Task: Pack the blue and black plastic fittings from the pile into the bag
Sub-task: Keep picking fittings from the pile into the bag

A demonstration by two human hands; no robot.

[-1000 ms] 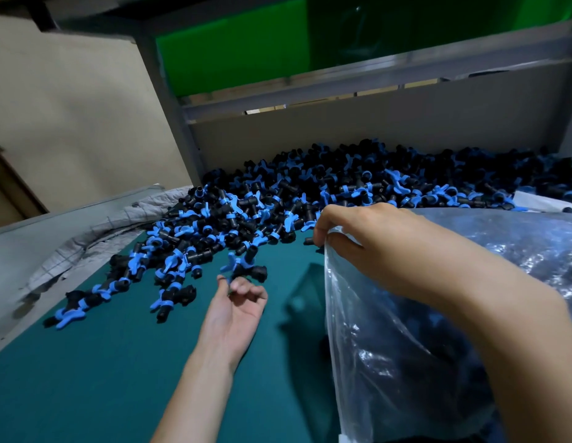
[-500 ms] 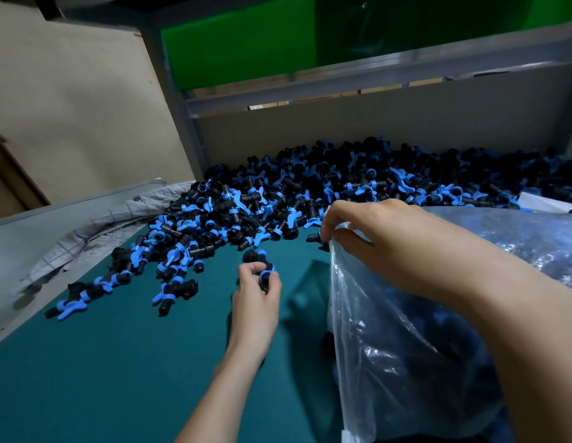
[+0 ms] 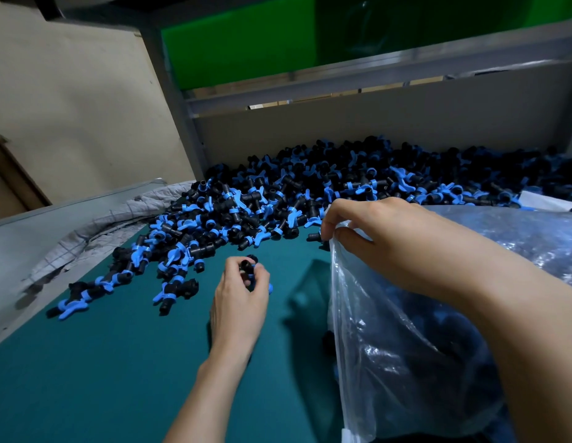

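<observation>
Left hand (image 3: 240, 302): forearm reaches forward from the lower centre, back of the hand up, fingers curled inward. Grip narrow, closed round one blue and black plastic fitting (image 3: 248, 267), a short black tube with a blue winged collar, held over the desk (image 3: 102, 378) just in front of the pile (image 3: 278, 203).

Right hand (image 3: 368, 228): forearm crosses in from the lower right, wrist bent down. Grip pinches the rim of the clear plastic bag (image 3: 406, 346) between thumb and fingers, holding it up.

Bag: thin, glossy, crinkled film; dark fittings show through its wall.

Pile: loose heap of like fittings, matt black bodies, bright blue wings, spread along the desk's far side.

Desk: smooth teal mat.

Grey quilted cloth (image 3: 96, 225): rumpled, at the desk's left edge, touching the pile.
</observation>
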